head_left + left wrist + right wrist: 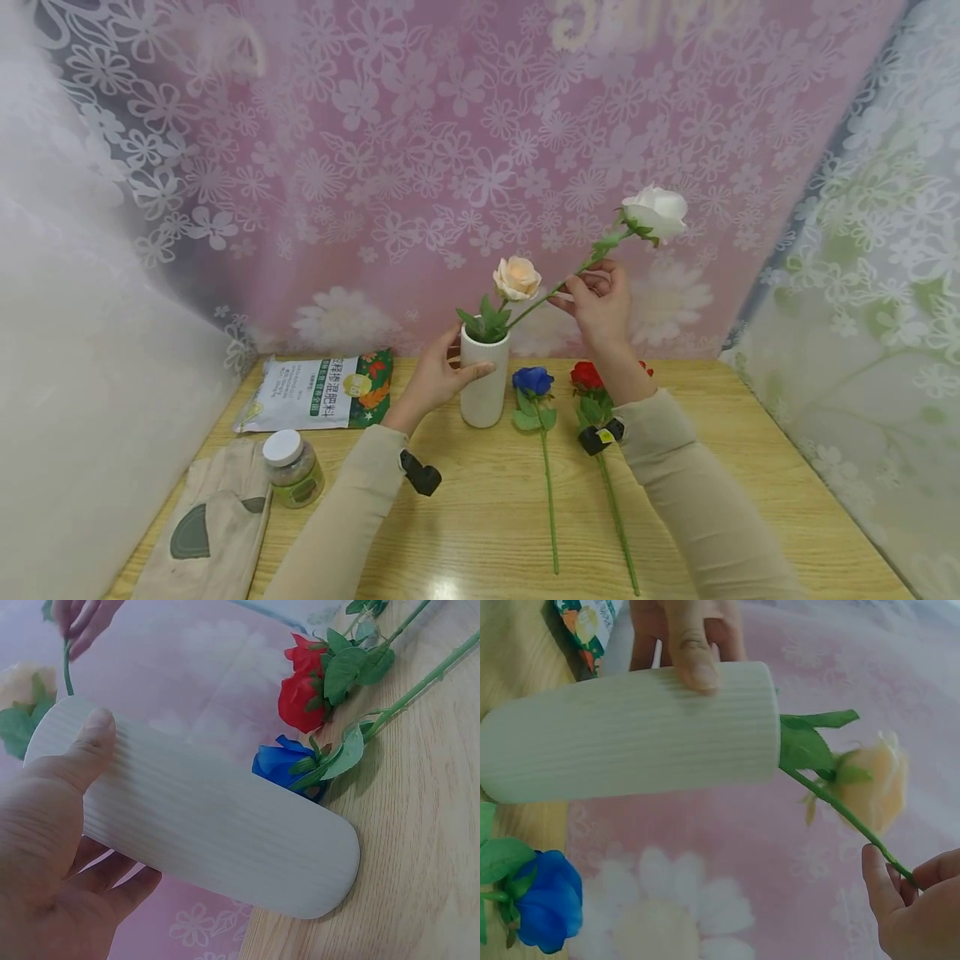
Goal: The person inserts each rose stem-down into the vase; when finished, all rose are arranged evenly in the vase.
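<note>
We see the left hand (438, 377) curled around the upper part of the white vase (483, 396), its thumb along the near side and its other fingers partly lost behind the ribbed wall. The vase stands upright on the wooden table (450, 533). The right hand (600, 304) pinches the stem of the white rose (656, 212) between thumb and fingers; we find the stem slanting out of the vase's mouth, its bloom up to the right.

How deep that stem reaches we cannot tell, since the vase hides its lower end. The peach rose (517, 278) stands in the vase, its leaves covering most of its stem. To the right lie the blue rose (533, 381) and a red rose (587, 375), the latter partly covered by the right forearm. In the left wrist view we get the right hand cut off at the top edge.
</note>
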### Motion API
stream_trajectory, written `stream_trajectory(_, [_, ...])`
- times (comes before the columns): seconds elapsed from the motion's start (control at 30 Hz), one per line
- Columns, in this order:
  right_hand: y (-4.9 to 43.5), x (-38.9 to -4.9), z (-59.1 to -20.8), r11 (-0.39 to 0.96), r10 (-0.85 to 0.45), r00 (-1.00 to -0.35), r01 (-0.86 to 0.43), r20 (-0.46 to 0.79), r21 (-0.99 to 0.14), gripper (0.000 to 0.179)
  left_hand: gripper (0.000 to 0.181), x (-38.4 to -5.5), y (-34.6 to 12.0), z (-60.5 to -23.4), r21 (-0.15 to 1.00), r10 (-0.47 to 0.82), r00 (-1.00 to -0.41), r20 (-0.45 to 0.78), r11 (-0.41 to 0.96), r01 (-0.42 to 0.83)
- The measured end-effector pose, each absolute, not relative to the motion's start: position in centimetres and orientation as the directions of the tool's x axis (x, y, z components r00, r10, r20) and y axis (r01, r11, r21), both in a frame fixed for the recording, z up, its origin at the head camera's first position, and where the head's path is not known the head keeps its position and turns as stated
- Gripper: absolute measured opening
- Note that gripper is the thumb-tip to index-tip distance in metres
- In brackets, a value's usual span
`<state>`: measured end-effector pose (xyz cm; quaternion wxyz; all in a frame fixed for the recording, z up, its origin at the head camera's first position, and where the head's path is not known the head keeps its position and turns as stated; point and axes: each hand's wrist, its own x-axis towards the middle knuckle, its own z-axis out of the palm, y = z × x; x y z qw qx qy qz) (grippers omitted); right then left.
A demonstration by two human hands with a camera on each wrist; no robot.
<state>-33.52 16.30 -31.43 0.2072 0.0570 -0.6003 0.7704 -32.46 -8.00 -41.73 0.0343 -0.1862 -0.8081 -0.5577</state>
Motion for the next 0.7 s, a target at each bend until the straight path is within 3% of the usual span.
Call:
stream_trajectory(0.37, [12.6, -33.9, -33.8, 0.020, 0.080, -0.941, -0.329, 0.330, -0.944, 0.028, 0.080, -32.7, -8.0, -42.0, 0.874, 0.271, -0.914, 0.301, 0.304, 0.378])
stream_trajectory(0.7, [10.9, -33.8, -35.0, 0.257, 0.088, -0.945, -0.285, 0.316, -0.923, 0.027, 0.074, -32.8, -8.0, -42.0, 0.882, 0.275, -0.912, 0.305, 0.281, 0.380])
